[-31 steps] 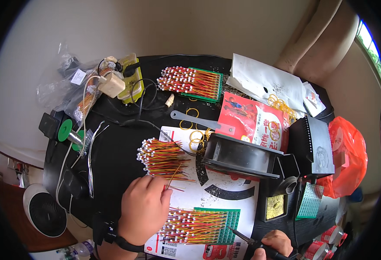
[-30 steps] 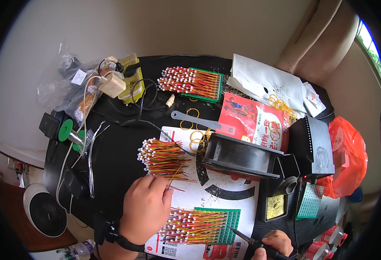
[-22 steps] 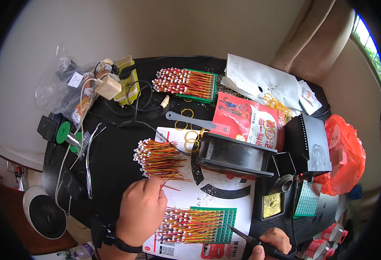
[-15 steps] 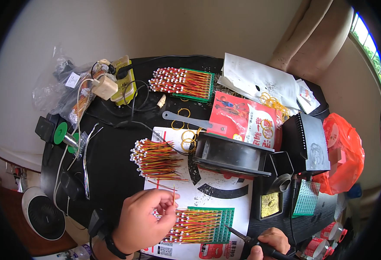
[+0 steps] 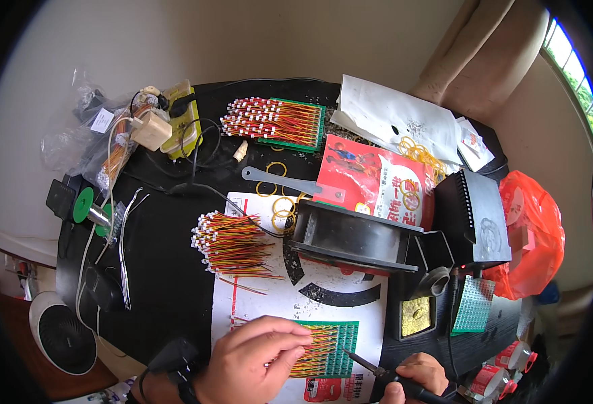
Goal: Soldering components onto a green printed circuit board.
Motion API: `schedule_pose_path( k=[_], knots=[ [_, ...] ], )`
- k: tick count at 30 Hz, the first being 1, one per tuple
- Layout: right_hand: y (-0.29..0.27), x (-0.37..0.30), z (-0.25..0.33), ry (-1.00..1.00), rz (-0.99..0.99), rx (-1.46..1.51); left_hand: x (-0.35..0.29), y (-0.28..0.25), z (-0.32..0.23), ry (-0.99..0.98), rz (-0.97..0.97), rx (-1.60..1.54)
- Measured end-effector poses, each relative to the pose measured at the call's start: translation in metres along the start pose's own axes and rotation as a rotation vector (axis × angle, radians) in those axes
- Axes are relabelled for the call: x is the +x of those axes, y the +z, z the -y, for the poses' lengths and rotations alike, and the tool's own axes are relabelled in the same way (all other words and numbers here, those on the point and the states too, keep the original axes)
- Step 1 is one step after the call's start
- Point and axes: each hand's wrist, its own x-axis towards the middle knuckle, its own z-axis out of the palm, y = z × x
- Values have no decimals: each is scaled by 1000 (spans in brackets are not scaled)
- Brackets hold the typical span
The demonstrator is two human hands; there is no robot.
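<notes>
My left hand [image 5: 259, 357] is over the wired part of a green circuit board [image 5: 342, 367], its thumb and fingers pinched together at the red and yellow wire leads [image 5: 320, 334]. The pinched lead is hard to tell from those around it, and the hand covers most of the wires' left ends. My right hand [image 5: 419, 374] grips a soldering iron [image 5: 384, 374], its tip pointing left at the board's rows of pads. Above my left hand lies a loose bundle of red and yellow leads with white connectors [image 5: 232, 244].
A large black spool [image 5: 354, 232] stands beyond the board, beside a soldering iron stand with a yellow cleaning pad [image 5: 416, 317]. Another wired board [image 5: 296, 124] lies farther back. A black box [image 5: 472, 219] and red plastic bag [image 5: 531, 236] are right; a solder reel [image 5: 84, 205] is left.
My left hand has moved down and right with a lead, from above the board's wires onto them. The soldering iron stays near the pads. The whole view has shifted slightly.
</notes>
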Motion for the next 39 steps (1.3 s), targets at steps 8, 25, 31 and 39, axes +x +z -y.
schedule_pose_path(
  k=[8,25,31,39],
  knots=[
    [1,1,0,6,-1,7,-17,24,0,406,119,273],
    [3,3,-7,-181,67,-25,-20,37,7,420,91,450],
    [3,3,-5,-126,82,16,-19,38,8,417,116,464],
    [3,-5,-17,-271,117,-49,-19,38,10,425,134,453]
  ],
)
